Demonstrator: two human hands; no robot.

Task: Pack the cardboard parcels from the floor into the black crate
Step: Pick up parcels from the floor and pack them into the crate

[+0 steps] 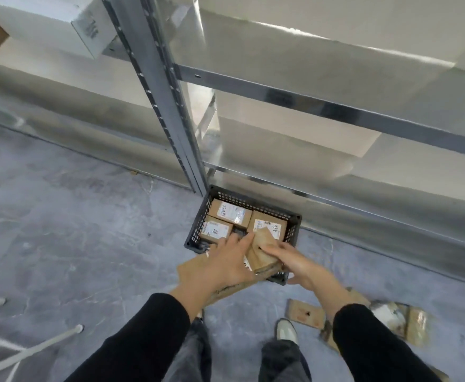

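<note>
Near rim of black crate [253, 201] behind both hands, floor parcels [407, 323] blurred, parcel labels unreadable

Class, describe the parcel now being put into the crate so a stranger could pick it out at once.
Find the black crate on the floor at the foot of the metal shelving upright. Over its near edge, both hands hold one cardboard parcel. Unlike the three labelled parcels lying flat inside, it is tilted and gripped.

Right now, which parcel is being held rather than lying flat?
The tilted parcel at the crate's near right, gripped by the right hand; the labelled ones lie flat inside.
</note>
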